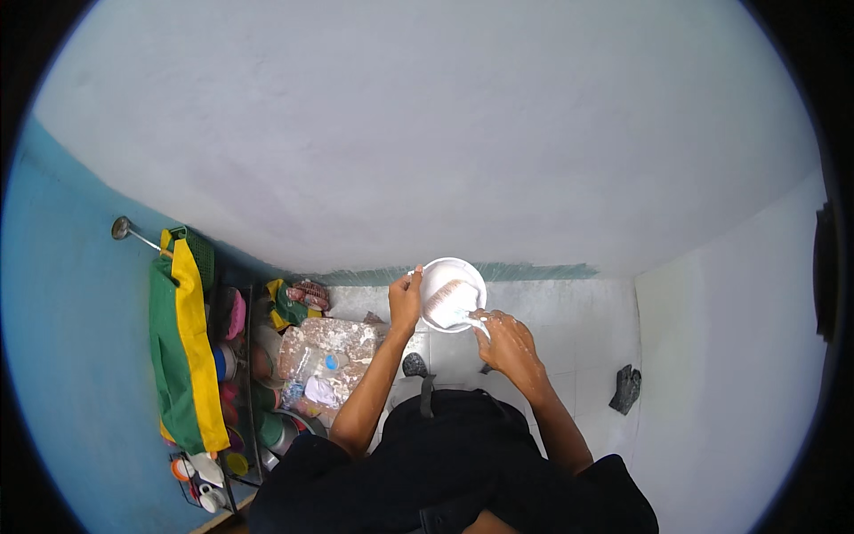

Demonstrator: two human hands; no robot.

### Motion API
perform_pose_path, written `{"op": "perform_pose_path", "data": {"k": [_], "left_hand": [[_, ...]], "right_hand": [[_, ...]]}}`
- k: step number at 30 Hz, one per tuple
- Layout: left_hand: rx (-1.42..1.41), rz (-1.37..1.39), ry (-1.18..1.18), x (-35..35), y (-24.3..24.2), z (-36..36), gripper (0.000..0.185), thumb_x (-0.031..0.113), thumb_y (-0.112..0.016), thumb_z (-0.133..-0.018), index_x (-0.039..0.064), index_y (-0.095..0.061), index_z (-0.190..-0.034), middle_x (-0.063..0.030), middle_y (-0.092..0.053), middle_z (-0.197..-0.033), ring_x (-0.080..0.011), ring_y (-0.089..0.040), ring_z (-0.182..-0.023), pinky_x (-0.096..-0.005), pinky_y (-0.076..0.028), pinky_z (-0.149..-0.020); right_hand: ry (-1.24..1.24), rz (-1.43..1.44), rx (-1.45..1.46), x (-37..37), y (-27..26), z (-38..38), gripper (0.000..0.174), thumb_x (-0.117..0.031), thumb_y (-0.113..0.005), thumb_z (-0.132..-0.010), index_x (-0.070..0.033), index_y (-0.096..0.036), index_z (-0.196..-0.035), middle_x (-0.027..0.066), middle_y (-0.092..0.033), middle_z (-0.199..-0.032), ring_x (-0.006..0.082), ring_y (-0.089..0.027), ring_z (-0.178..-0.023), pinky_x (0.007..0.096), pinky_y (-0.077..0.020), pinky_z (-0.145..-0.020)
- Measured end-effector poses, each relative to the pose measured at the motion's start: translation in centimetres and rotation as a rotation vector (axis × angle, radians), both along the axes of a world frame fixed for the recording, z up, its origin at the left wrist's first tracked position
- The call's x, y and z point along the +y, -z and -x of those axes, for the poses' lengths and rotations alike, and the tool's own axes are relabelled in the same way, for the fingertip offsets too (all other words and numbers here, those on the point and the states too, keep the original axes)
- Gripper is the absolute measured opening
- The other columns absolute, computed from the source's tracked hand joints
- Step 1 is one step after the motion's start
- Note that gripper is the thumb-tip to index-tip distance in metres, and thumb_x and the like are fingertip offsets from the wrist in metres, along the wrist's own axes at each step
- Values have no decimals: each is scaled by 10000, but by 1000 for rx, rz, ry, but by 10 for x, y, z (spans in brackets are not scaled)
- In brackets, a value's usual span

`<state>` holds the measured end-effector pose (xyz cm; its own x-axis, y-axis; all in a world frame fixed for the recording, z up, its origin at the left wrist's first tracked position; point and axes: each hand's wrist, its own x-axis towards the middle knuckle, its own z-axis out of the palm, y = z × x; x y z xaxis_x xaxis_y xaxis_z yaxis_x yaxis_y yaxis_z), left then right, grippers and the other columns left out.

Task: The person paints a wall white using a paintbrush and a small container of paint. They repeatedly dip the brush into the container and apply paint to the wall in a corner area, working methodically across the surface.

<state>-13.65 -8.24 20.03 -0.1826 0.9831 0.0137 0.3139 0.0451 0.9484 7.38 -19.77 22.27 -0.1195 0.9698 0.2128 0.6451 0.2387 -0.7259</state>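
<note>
My left hand point(405, 300) grips the rim of a round white bucket point(482, 287) holding white paint, with the thumb over the edge. In my right hand point(506, 340) is the handle of a wide paintbrush point(452, 304); its bristles are coated with white and lie over the bucket's opening. White spatters mark my right hand and forearm. Beyond the bucket rises a pale painted wall point(427, 147), with a green strip point(540, 272) along its foot.
At the left, a metal rack point(250, 374) holds kitchenware beneath a green and yellow cloth point(183, 354). A paint-spotted board point(333, 334) with small items lies on the tiled floor point(554, 347). A dark cloth-like object point(625, 389) rests near the right wall point(720, 360).
</note>
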Motion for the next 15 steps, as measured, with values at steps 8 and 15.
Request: {"op": "perform_pose_path", "data": {"k": [8,15], "left_hand": [[-135,27,-46,-16,9,-22,423,344,-589,-981,-2,-667,-751,26,-541,-650,-72,-427,-619,-281,-353,-575],[-276,77,-98,-21,9,-14,385,349,-588,-982,16,-689,-816,-1,-634,-749,-80,-521,-684,-261,-421,-640]], "right_hand": [[38,24,5,-16,14,-16,272,-119,-596,-887,-74,-670,-1144,204,-666,-942,373,-665,-870,453,-542,-766],[-69,34,290,-7,17,-36,271,-175,-587,-945,-48,-649,-1176,170,-664,-963,300,-641,-817,404,-511,-742]]}}
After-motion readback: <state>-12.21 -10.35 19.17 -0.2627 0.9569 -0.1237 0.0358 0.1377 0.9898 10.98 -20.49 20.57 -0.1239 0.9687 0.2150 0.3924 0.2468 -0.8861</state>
